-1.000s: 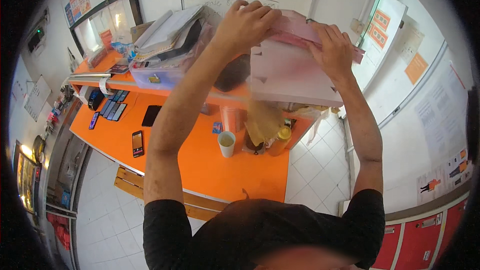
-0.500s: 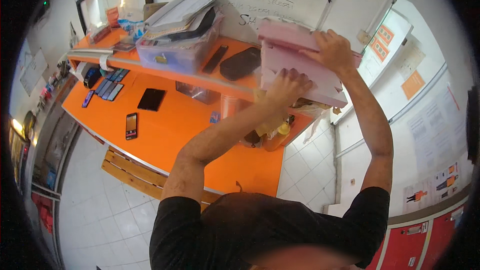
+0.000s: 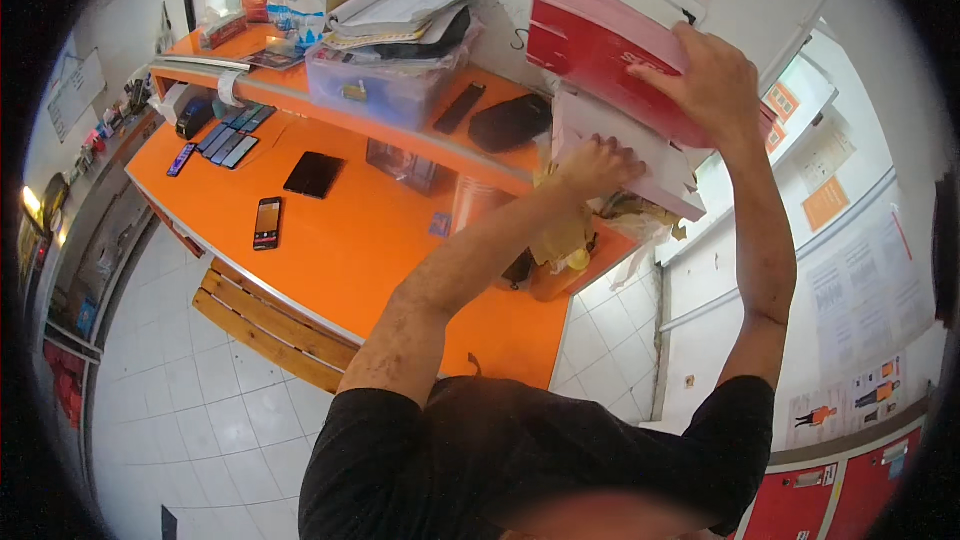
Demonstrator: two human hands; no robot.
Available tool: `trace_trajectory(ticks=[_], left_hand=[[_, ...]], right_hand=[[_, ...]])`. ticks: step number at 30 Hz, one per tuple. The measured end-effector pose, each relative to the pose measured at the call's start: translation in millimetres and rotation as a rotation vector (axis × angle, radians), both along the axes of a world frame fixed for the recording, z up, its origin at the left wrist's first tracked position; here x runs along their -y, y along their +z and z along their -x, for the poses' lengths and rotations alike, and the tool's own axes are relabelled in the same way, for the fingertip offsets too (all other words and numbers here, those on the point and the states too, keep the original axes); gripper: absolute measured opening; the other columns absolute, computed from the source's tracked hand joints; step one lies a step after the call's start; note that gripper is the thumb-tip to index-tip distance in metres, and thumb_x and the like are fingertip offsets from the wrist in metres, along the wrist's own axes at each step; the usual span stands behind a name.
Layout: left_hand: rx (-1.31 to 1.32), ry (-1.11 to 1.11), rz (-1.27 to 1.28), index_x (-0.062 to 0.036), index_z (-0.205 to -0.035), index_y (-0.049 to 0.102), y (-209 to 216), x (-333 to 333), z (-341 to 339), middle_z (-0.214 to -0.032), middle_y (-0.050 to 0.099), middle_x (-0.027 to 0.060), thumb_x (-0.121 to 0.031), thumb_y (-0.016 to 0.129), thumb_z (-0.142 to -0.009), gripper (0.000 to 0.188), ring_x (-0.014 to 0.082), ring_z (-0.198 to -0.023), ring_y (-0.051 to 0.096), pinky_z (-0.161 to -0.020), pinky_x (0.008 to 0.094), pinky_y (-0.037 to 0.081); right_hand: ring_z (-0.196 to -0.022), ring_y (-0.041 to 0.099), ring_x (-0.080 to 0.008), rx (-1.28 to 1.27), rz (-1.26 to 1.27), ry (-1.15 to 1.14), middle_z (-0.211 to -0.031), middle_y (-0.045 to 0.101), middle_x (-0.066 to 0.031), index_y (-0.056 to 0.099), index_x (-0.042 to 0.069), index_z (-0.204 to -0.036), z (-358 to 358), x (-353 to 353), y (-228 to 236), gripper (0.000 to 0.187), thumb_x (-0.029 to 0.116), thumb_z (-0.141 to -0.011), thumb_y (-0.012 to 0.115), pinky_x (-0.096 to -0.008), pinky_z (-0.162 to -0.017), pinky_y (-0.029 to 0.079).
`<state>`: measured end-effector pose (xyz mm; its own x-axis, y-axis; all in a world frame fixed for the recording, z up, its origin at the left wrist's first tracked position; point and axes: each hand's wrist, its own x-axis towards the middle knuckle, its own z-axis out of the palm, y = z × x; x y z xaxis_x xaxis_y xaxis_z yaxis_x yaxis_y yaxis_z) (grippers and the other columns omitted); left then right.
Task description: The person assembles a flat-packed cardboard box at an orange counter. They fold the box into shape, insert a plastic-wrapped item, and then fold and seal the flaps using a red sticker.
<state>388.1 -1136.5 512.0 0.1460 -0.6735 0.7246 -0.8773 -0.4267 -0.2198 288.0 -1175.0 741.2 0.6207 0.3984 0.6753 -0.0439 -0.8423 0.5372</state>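
My right hand grips the right end of a thick flat red pack with a pale pink edge. Its thumb lies on the red face and the fingers go over the far edge. The pack is tilted up, its red face toward me. Below it, a pale pinkish-white pack lies at the right end of the orange shelf. My left hand rests on this lower pack, fingers slightly bent and apart. Crumpled yellowish wrapping shows under my left forearm.
On the shelf are a clear plastic bin of papers, a black pouch and a dark remote-like bar. The orange desk holds a phone, a black tablet-like slab and several more phones. A wooden bench stands beside it.
My right hand has lifted and tipped the upper pack, so its red face now shows and it stands apart from the lower one. My left hand stays on the lower pack. The view has shifted.
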Motion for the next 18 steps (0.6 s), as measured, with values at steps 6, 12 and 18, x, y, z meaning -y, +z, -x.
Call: trace_trajectory(ticks=[6, 12, 18], left_hand=[[0.074, -0.280, 0.261, -0.0196, -0.114, 0.061, -15, -11, -18, -0.107, 0.064, 0.0016, -0.028, 0.060, -0.086, 0.030, 0.0227, -0.106, 0.059, -0.088, 0.0383, 0.052], [0.134, -0.435, 0.198, -0.0108, -0.112, 0.061, -9, -35, -12, -0.109, 0.063, 0.0057, -0.045, 0.066, -0.081, 0.047, 0.0251, -0.110, 0.053, -0.096, 0.0404, 0.044], [0.028, -0.515, 0.347, -0.0101, -0.107, 0.063, -2, -39, 2, -0.109, 0.062, 0.0056, -0.047, 0.068, -0.082, 0.045, 0.0272, -0.110, 0.054, -0.096, 0.0433, 0.041]], right_hand=[[-0.070, 0.072, -0.0252, 0.022, -0.101, 0.033, -0.087, 0.072, -0.0121, 0.066, 0.011, -0.108, 58, -8, 44, 0.062, 0.062, -0.074, 0.073, -0.0358, -0.064, 0.058], [-0.073, 0.073, -0.0233, -0.004, -0.272, 0.015, -0.094, 0.072, -0.0148, 0.066, 0.007, -0.111, 115, 14, 102, 0.053, 0.049, -0.080, 0.074, -0.0321, -0.063, 0.060], [-0.094, 0.067, -0.0265, 0.267, -0.181, -0.078, -0.107, 0.067, -0.0195, 0.060, 0.002, -0.122, 207, 83, 123, 0.055, 0.040, -0.084, 0.073, -0.0392, -0.080, 0.056]])
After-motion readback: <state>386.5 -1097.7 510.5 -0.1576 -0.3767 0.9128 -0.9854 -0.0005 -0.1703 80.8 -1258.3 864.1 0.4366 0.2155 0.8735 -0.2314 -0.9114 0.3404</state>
